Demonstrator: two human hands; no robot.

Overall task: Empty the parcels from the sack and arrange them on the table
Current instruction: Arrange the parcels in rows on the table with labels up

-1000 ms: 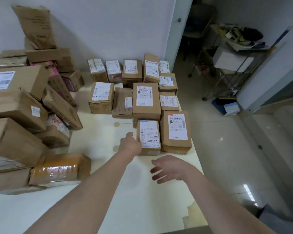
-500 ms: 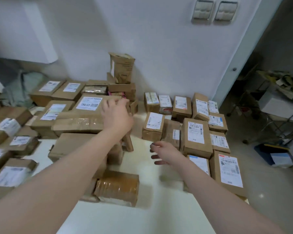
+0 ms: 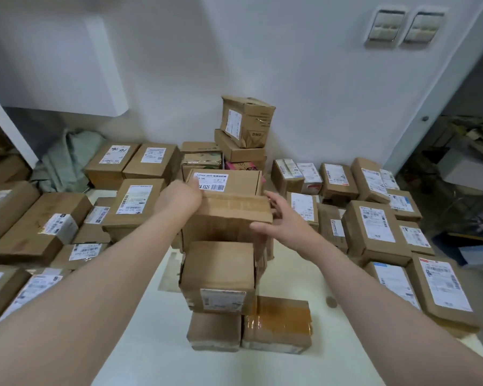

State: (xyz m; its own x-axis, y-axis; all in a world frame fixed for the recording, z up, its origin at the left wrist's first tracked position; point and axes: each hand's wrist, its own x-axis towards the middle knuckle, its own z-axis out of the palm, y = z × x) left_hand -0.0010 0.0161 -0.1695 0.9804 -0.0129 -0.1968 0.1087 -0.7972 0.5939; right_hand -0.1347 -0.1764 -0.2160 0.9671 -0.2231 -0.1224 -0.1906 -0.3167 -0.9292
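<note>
A brown parcel (image 3: 229, 215) with clear tape across its top sits on a stack in the middle of the white table (image 3: 151, 346). My left hand (image 3: 179, 197) lies on its top left corner, fingers curled over the far edge and hidden. Spread beside the parcel's right end, my right hand (image 3: 286, 222) has straight fingers and its thumb against the front face. Right behind it lies a parcel labelled "A-5525" (image 3: 234, 179). A grey-green sack (image 3: 67, 160) lies crumpled at the back left.
Under the taped parcel stands a larger box (image 3: 218, 268) on two small ones (image 3: 215, 330). Labelled parcels lie in rows on the right (image 3: 374, 227); more are piled on the left (image 3: 39, 227). A tall stack (image 3: 246, 121) leans at the wall. An open doorway is at the right.
My view swung left from the arranged rows to the central stack. My left hand reached onto the taped parcel's top corner, and my right hand came up to its right end.
</note>
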